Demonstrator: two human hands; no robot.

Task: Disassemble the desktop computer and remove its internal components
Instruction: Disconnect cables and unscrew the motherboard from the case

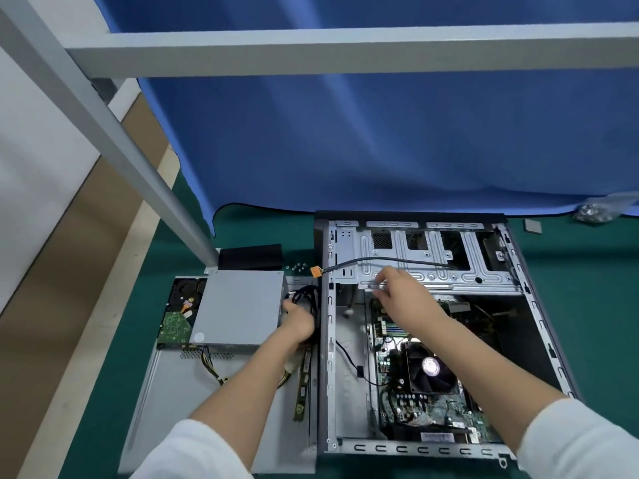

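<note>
The open computer case (415,448) lies on its side on the green mat, with the motherboard (390,361) and CPU fan (428,368) still inside. My right hand (401,292) reaches into the case and pinches the lower edge of the metal drive cage (432,257). To the left of the case, the grey power supply (238,305) rests on the removed side panel (166,409). My left hand (297,321) grips the power supply's black cable bundle (306,295) beside the unit. A hard drive (178,316) lies partly under the power supply.
A RAM stick (301,388) lies on the panel by my left forearm. A black cable with an orange connector (315,271) hangs over the case wall. Loose screws (298,267), a black block (250,255), a screw bag (592,211) and a metal frame post (145,174) stand nearby.
</note>
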